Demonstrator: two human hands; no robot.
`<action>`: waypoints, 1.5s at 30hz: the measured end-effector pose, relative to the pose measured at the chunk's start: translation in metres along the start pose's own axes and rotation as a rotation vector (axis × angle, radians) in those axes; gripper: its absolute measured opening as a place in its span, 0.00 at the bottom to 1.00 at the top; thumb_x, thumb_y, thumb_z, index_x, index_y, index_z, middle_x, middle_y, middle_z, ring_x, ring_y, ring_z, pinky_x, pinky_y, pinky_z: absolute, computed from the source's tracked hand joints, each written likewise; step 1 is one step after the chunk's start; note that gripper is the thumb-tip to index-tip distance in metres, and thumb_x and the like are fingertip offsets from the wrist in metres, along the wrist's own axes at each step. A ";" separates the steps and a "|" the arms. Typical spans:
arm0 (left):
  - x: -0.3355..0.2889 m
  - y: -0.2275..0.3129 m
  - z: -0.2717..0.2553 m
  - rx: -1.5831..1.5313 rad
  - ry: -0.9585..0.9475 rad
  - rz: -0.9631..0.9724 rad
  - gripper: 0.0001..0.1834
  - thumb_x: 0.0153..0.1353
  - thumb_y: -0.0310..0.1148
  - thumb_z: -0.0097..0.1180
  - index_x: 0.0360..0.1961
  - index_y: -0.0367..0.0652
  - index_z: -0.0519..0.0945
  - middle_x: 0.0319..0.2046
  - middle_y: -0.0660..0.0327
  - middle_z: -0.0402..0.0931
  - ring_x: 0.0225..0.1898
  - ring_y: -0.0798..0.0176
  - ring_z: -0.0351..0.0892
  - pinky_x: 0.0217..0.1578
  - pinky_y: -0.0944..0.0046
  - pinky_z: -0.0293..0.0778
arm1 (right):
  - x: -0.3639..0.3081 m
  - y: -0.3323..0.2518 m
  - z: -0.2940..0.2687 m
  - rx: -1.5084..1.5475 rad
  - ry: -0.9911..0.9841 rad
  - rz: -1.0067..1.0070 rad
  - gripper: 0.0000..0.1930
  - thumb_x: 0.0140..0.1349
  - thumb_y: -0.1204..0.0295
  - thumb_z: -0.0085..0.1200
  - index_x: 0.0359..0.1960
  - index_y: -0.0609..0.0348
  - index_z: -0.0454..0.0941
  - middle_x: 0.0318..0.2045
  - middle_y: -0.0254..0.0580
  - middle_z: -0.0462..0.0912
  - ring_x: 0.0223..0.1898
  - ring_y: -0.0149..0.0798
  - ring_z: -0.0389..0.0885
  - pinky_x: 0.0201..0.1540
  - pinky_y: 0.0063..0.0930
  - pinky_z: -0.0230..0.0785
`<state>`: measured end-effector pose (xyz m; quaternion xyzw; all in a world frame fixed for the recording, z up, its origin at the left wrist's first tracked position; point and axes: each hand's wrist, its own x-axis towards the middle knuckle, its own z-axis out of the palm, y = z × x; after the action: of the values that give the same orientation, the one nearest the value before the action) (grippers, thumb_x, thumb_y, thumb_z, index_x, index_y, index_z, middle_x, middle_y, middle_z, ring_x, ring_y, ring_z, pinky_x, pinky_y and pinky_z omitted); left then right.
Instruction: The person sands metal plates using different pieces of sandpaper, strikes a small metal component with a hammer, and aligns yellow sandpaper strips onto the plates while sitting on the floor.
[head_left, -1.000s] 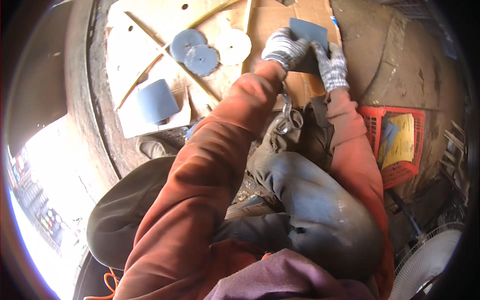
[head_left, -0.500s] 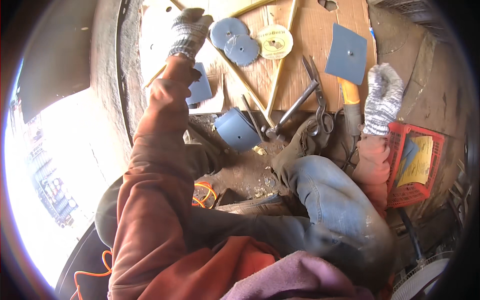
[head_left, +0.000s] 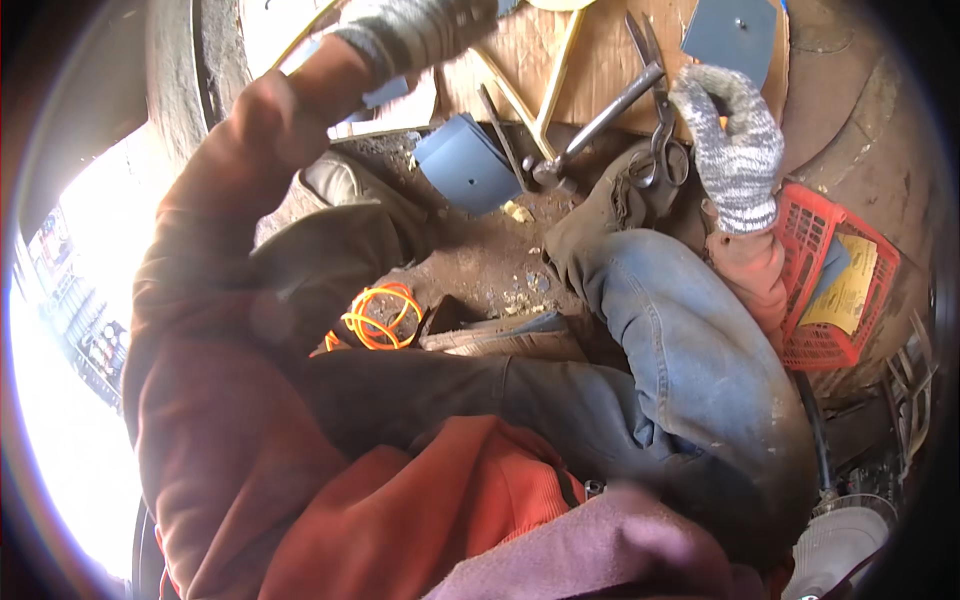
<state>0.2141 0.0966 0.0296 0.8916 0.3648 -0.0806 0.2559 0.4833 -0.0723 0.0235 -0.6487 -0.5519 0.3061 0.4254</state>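
Observation:
My left hand (head_left: 425, 32), in a grey-and-white knitted glove, reaches over the cardboard at the top edge. It is smeared by motion and its fingers are partly cut off, so its hold cannot be told. My right hand (head_left: 735, 150), gloved alike, curls round the body of an angle grinder, of which only a sliver of orange-yellow shows between the fingers. Just beyond that hand a blue square sheet (head_left: 735, 35) with a centre nut sits at the grinder's head. Large scissors (head_left: 662, 140) lie left of my right hand, beside a hammer (head_left: 600, 115).
Blue sheets with a hole (head_left: 470, 170) lie before the cardboard (head_left: 600, 50), near a thin dark rod (head_left: 503, 140). Yellow strips (head_left: 555, 85) form a V. A red basket (head_left: 830, 345) holds a yellow sheet (head_left: 843, 285). An orange cord (head_left: 380, 318) coils by my legs.
My left hand has swung right across the cardboard. My right hand has moved inward from beside the grinder and closed over its body. The view has shifted, pushing the cardboard toward the top.

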 end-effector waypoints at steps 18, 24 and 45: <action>-0.131 0.002 0.116 -0.127 -0.294 -0.575 0.42 0.52 0.47 0.67 0.64 0.39 0.65 0.53 0.41 0.74 0.54 0.44 0.76 0.55 0.53 0.72 | -0.049 -0.001 0.058 0.162 -0.554 0.231 0.09 0.57 0.68 0.66 0.36 0.58 0.81 0.31 0.42 0.84 0.34 0.40 0.83 0.40 0.32 0.75; -0.122 0.002 0.120 -0.172 -0.449 -0.700 0.42 0.49 0.45 0.69 0.64 0.46 0.67 0.54 0.45 0.74 0.55 0.45 0.74 0.58 0.53 0.69 | -0.048 0.004 0.061 0.200 -0.567 0.287 0.10 0.57 0.68 0.66 0.37 0.58 0.81 0.32 0.42 0.84 0.34 0.40 0.83 0.41 0.34 0.75; -0.052 0.126 -0.077 -1.637 0.028 0.157 0.28 0.63 0.42 0.58 0.60 0.37 0.72 0.48 0.59 0.79 0.50 0.65 0.77 0.54 0.63 0.71 | 0.014 -0.110 -0.047 0.537 -0.104 0.073 0.30 0.60 0.73 0.64 0.62 0.65 0.65 0.52 0.43 0.77 0.53 0.33 0.76 0.55 0.28 0.71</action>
<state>0.2601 0.0283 0.1629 0.4466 0.2477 0.2405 0.8254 0.4770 -0.0653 0.1438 -0.5155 -0.4484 0.4896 0.5417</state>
